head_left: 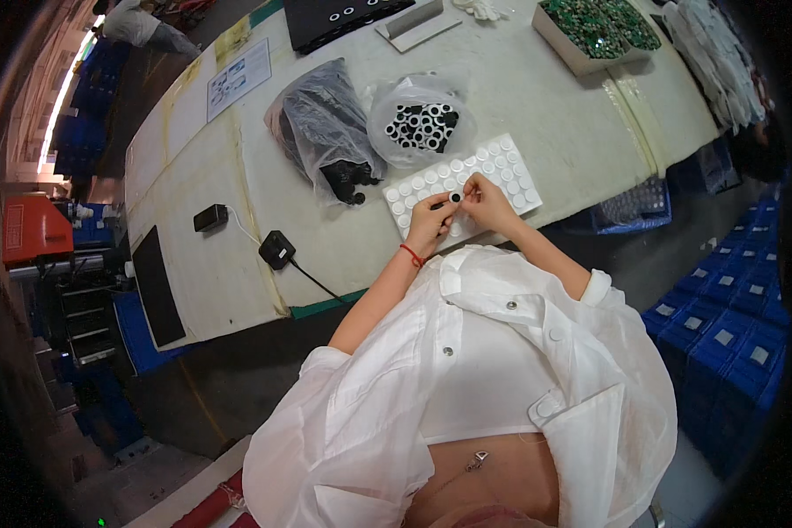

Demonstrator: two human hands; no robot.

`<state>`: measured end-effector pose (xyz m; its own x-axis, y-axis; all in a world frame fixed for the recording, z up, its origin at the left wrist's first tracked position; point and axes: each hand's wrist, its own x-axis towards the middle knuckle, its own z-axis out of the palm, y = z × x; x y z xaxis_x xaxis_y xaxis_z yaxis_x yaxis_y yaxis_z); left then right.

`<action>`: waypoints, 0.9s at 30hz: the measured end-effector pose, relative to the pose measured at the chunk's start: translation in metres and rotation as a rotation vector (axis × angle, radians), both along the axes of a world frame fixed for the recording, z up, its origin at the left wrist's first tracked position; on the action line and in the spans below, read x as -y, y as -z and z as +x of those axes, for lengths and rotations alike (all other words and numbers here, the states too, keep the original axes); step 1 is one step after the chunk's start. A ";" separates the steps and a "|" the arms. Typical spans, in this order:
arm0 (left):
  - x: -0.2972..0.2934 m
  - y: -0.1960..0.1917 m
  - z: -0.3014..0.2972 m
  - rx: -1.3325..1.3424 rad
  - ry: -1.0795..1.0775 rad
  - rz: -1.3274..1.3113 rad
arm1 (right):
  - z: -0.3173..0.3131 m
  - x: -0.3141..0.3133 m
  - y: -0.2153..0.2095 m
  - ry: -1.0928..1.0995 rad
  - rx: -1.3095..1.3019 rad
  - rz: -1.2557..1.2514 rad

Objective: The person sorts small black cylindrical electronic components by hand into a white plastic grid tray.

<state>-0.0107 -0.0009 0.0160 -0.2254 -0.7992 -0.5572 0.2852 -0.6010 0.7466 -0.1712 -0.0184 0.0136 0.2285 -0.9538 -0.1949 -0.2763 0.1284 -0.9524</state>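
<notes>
A small round black part with a white centre (455,197) is pinched in the fingertips of my left hand (428,222). My right hand (487,206) meets it from the other side, its thumb and fingers closed at the part's edge. Both hands are over a white tray (534,195) with rows of round white pieces, and they hide its near middle. Just beyond the tray lies an open clear plastic bag (465,134) of black-and-white rings. To its left, a greyish plastic bag (312,114) has small black parts (348,179) spilling from its mouth.
Left on the pale-covered table (211,290) are a black cube-shaped device (277,250) with a cable and a small black box (209,218). A box of green parts (581,53) stands far right. Blue crates (722,330) are stacked on the right floor.
</notes>
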 end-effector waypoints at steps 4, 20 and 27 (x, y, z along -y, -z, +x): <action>-0.003 -0.001 0.000 0.026 -0.017 -0.049 | -0.002 0.011 -0.018 -0.092 -0.006 -0.011; -0.008 0.002 -0.002 -0.059 -0.028 -0.076 | -0.014 0.050 -0.017 0.180 0.087 -0.078; -0.005 -0.008 -0.017 -0.009 0.108 -0.124 | -0.081 0.031 -0.006 0.264 -0.385 -0.076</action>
